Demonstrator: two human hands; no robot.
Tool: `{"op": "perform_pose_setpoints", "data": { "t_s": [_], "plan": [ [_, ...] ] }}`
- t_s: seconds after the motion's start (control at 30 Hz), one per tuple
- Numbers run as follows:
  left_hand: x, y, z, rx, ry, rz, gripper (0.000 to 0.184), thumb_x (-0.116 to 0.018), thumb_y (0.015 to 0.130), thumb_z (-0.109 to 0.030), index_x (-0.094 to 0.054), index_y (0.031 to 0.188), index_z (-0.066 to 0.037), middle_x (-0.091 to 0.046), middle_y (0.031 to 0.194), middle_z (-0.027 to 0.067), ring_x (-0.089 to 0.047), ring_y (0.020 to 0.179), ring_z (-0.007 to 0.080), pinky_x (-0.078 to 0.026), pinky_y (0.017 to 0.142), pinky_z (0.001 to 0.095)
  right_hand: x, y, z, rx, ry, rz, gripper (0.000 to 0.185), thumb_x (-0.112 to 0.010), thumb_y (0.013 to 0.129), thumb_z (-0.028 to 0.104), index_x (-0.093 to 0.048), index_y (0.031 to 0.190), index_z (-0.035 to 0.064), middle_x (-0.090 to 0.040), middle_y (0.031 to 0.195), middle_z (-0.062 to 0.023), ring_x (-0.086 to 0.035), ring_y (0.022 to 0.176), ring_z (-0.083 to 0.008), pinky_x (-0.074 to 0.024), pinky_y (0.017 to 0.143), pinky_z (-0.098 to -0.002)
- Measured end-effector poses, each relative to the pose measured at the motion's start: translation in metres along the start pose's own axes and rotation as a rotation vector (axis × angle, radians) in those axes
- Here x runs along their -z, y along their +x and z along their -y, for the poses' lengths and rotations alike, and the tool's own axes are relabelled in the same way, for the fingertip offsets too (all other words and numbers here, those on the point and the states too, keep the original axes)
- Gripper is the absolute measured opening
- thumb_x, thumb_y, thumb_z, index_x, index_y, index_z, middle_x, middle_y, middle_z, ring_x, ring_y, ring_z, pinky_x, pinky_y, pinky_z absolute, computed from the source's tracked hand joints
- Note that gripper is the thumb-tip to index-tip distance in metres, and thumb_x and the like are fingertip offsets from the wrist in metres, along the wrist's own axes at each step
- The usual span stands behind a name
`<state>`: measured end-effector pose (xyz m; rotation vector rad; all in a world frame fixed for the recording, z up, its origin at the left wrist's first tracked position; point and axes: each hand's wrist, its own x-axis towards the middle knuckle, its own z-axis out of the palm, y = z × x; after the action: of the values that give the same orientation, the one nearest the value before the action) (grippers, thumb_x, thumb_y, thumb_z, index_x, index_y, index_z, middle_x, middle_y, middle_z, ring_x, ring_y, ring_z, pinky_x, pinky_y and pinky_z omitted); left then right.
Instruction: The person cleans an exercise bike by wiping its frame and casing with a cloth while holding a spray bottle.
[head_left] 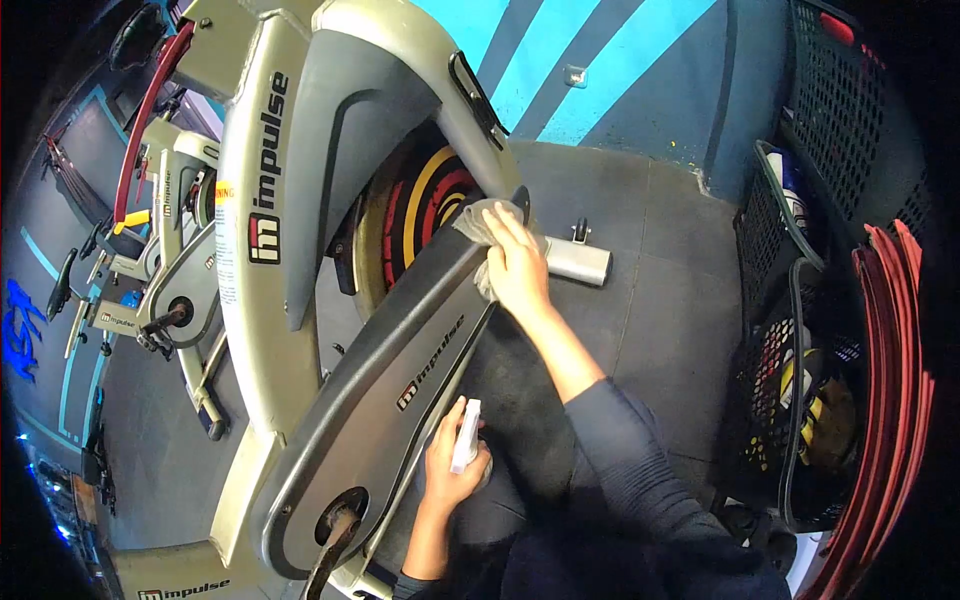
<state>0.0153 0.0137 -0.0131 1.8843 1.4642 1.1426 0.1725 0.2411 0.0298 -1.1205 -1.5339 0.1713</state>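
A grey cloth (470,224) lies over the upper end of the guard (365,435) of an exercise bike, at the guard's top edge, with part of it hanging down the side. The right hand (518,266) presses it there, fingers extended and close together, the cloth caught beneath them. Lower down, just beside the guard's long lower edge, the left hand (455,465) is curled round a white spray head (466,437); what sits below it is mostly hidden by the hand.

Behind the guard is a flywheel (408,215) striped red, yellow and black. A crank (340,530) projects from the guard's bottom end, and a pale foot bar (580,262) extends past its upper end, near the floor (650,370). Dark mesh baskets (775,390) and red mats (890,330) stand along the floor's right edge; a blue wall (640,90) rises at its far edge. More bikes (185,260) stand towards its left edge.
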Motion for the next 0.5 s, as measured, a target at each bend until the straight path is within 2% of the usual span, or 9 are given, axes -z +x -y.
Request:
{"op": "perform_pose_setpoints", "data": {
  "t_s": [0.1,0.2,0.3,0.4,0.47,0.5],
  "plan": [
    [0.000,0.000,-0.001,0.020,0.009,-0.007,0.073,-0.065,0.073,-0.005,-0.042,0.142,-0.005,-0.066,0.110,0.0138,-0.066,0.101,0.0292,-0.051,0.088,0.0365,0.000,-0.030,0.019,0.020,0.112,-0.060,0.054,-0.054,0.080,0.003,-0.054,0.134,0.0072,-0.047,0.143,-0.0189,-0.054,0.123,-0.0376,-0.0450,0.102,-0.0419],
    [-0.003,0.000,0.001,0.003,0.004,-0.010,0.073,-0.065,0.073,-0.004,-0.042,0.142,-0.005,-0.066,0.109,0.0134,-0.066,0.100,0.0293,-0.051,0.087,0.0365,0.001,-0.063,0.036,0.027,0.168,-0.045,0.055,-0.056,0.080,0.004,-0.054,0.135,0.0093,-0.046,0.144,-0.0182,-0.058,0.117,-0.0375,-0.0502,0.096,-0.0413],
    [-0.003,0.001,-0.002,-0.015,0.031,-0.004,0.073,-0.066,0.073,-0.004,-0.042,0.141,-0.006,-0.066,0.109,0.0129,-0.066,0.099,0.0293,-0.051,0.087,0.0366,0.006,-0.105,0.032,0.005,0.239,0.158,0.052,-0.057,0.082,0.006,-0.055,0.134,0.0106,-0.047,0.143,-0.0171,-0.059,0.114,-0.0377,-0.0518,0.093,-0.0410],
    [-0.002,0.001,-0.003,-0.019,0.078,0.006,0.073,-0.066,0.072,-0.004,-0.043,0.141,-0.006,-0.065,0.110,0.0124,-0.065,0.099,0.0291,-0.051,0.086,0.0366,0.016,-0.128,0.025,-0.137,0.459,0.293,0.044,-0.054,0.084,0.003,-0.060,0.127,0.0060,-0.055,0.134,-0.0197,-0.057,0.121,-0.0339,-0.0444,0.102,-0.0376],
    [-0.002,0.000,-0.005,0.028,0.023,0.008,0.071,-0.064,0.071,0.000,-0.043,0.139,0.001,-0.065,0.111,0.0137,-0.064,0.102,0.0240,-0.048,0.092,0.0348,0.021,-0.133,0.022,-0.224,0.521,0.160,0.041,-0.052,0.085,0.002,-0.061,0.124,0.0008,-0.059,0.129,-0.0195,-0.054,0.125,-0.0308,-0.0391,0.107,-0.0365],
    [-0.002,0.000,-0.004,0.028,0.024,0.007,0.071,-0.064,0.071,0.000,-0.043,0.139,0.001,-0.065,0.111,0.0137,-0.064,0.102,0.0240,-0.048,0.092,0.0348,0.015,-0.132,0.014,-0.212,0.526,0.045,0.041,-0.051,0.086,0.001,-0.058,0.126,-0.0023,-0.058,0.130,-0.0187,-0.051,0.127,-0.0304,-0.0363,0.109,-0.0372]
  ]
}}
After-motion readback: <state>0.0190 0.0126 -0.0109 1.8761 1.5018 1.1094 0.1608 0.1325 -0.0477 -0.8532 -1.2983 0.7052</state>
